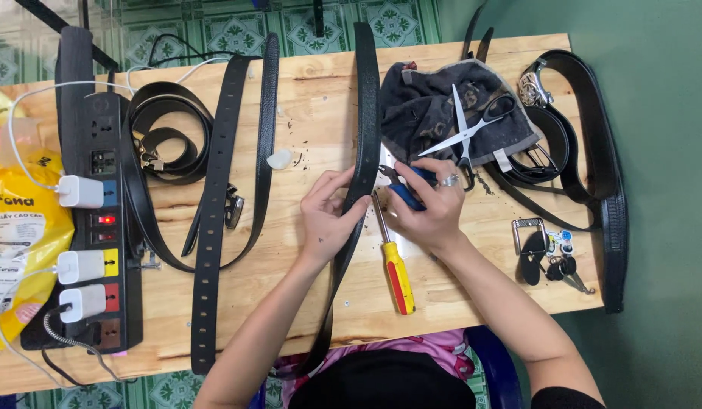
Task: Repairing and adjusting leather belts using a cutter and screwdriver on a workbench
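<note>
Left hand (329, 218) pinching the limp yet tough, light black belt (361, 144) at mid-length, right hand (429, 203) clenched around blue-handled pliers (408, 189) biting its edge, best gripped just beside the jaws.

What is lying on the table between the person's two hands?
In the head view, a screwdriver with a yellow and red handle lies between the left hand and the right hand, beside the black belt.
</note>
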